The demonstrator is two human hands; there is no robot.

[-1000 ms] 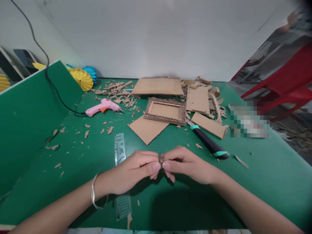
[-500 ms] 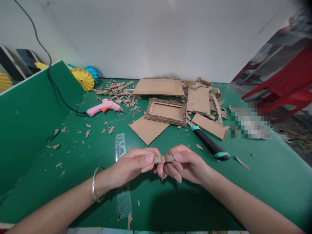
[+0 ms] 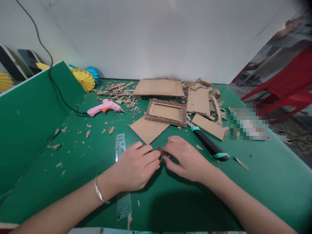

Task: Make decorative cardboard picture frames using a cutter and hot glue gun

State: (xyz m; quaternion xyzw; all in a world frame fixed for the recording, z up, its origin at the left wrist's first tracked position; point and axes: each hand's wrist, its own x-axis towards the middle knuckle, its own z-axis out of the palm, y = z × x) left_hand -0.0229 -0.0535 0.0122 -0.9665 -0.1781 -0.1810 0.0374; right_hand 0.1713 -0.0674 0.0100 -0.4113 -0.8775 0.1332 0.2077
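Green tabletop point(image 3: 263, 175) underneath, left hand point(image 3: 136, 166) and right hand point(image 3: 184, 158) pinch corrugated cardboard point(image 3: 160, 152).

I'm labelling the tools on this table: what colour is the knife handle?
The knife handle is black with teal ends, clearest in the head view.

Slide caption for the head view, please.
Left hand and right hand hold a small cardboard piece at a green table with a frame, knife and glue gun.
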